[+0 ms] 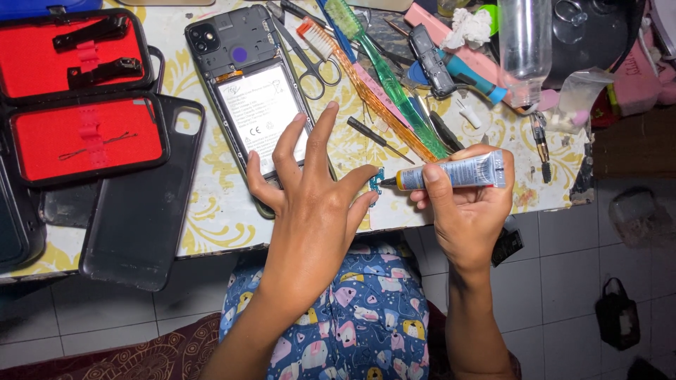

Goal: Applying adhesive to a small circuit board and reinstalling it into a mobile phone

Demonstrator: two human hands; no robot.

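Grey and yellow-collared, a small glue tube (456, 172) is held lying sideways in the right hand (470, 204), the fingers curled round its body and the thumb pressed over the top; its dark, fine nozzle is pointed to the left. At the nozzle tip a tiny blue part (375, 180) is pinched between the thumb and forefinger of the left hand (313, 193), while the other fingers are spread wide and raised above the table. Tube and part are kept over the near edge of the table, just right of an opened smartphone (246, 84). The phone is laid with its back cover off, so that a pale battery with a printed label and a dark frame with a camera block at the upper corner are shown; its lower end is hidden by the left hand. A black back cover (144, 211) is placed left of it, beside red-lined cases (84, 137). Scissors (310, 63), a green toothbrush (384, 77), an orange toothbrush (366, 88) and a thin black screwdriver (377, 139) are scattered beyond the hands on the yellow-patterned tablecloth (218, 211)
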